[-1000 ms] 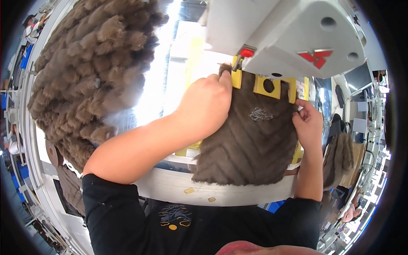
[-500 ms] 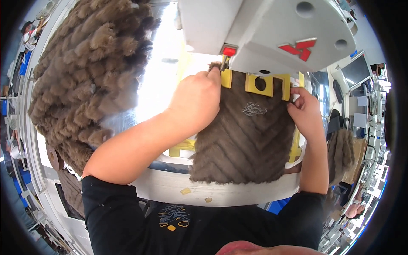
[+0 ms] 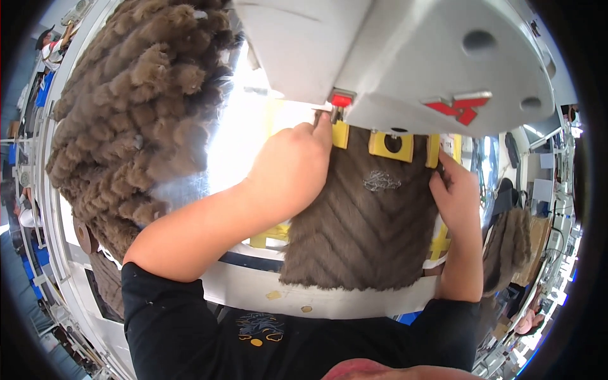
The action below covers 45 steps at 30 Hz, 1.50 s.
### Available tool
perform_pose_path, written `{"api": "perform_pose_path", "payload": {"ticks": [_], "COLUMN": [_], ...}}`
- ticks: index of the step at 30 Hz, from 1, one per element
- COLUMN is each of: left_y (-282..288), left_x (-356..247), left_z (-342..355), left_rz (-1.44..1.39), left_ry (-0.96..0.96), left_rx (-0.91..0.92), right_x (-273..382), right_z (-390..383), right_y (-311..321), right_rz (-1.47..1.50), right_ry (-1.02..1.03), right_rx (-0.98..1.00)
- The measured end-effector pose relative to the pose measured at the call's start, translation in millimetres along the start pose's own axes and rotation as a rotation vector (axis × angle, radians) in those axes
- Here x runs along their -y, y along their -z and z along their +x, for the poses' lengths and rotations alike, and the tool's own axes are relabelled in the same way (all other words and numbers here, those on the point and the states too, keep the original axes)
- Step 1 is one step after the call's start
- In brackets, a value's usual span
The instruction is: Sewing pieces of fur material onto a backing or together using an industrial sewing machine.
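Note:
A brown fur panel with dark chevron stripes and a small pale stitched motif lies under the sewing machine head. Its lower edge hangs over the front of the white bed. Yellow clamp pieces press on its far end. At the panel's far left corner, my left hand is closed, pinching the edge beside the red-tipped presser part. My right hand grips the right edge, thumb and fingers curled beside the right yellow piece. The fingertips of both hands are partly hidden.
A large heap of brown fur pieces covers the left side, beside a shiny metal surface. More fur hangs at the right. The machine head overhangs the far end of the panel. Yellow tape marks the bed.
The machine, panel and yellow pieces all sit slightly lower in the picture. My right hand has come a little toward me along the right edge. My left hand keeps its pinch.

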<state>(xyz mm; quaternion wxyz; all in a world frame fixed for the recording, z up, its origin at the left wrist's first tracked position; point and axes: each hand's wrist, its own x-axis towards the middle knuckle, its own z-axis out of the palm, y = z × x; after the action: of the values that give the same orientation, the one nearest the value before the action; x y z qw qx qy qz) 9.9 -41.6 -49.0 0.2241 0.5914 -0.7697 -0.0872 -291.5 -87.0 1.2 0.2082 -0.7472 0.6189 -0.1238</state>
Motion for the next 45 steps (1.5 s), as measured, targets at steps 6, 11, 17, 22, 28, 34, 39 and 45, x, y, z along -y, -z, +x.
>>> {"api": "perform_pose_path", "payload": {"ticks": [6, 11, 17, 22, 28, 34, 39, 45], "left_y": [1, -1, -5, 7, 8, 10, 6, 1], "left_x": [-4, -3, 2, -8, -8, -9, -12, -8], "left_z": [-3, 1, 4, 7, 9, 12, 11, 10], "left_rz": [0.001, -0.008, -0.025, 0.01, 0.053, 0.125, 0.101, 0.081], "left_ry": [0.006, -0.011, -0.026, 0.039, 0.059, 0.076, -0.015, -0.03], "left_rx": [-0.017, -0.026, -0.08, 0.0, 0.031, 0.092, -0.064, -0.093], "right_x": [-4, -4, 5, 2, -20, -18, -18, -22], "right_z": [-2, -1, 2, 1, 3, 0, -2, 3], "right_y": [-2, -1, 2, 9, 0, 2, -2, -4], "right_rz": [-0.024, -0.02, -0.018, 0.062, -0.006, -0.017, 0.01, -0.015], "right_ry": [0.03, -0.019, 0.028, -0.05, 0.151, 0.196, 0.143, 0.189], "right_rx": [-0.058, -0.063, -0.062, -0.006, -0.003, 0.03, 0.007, -0.009]}}
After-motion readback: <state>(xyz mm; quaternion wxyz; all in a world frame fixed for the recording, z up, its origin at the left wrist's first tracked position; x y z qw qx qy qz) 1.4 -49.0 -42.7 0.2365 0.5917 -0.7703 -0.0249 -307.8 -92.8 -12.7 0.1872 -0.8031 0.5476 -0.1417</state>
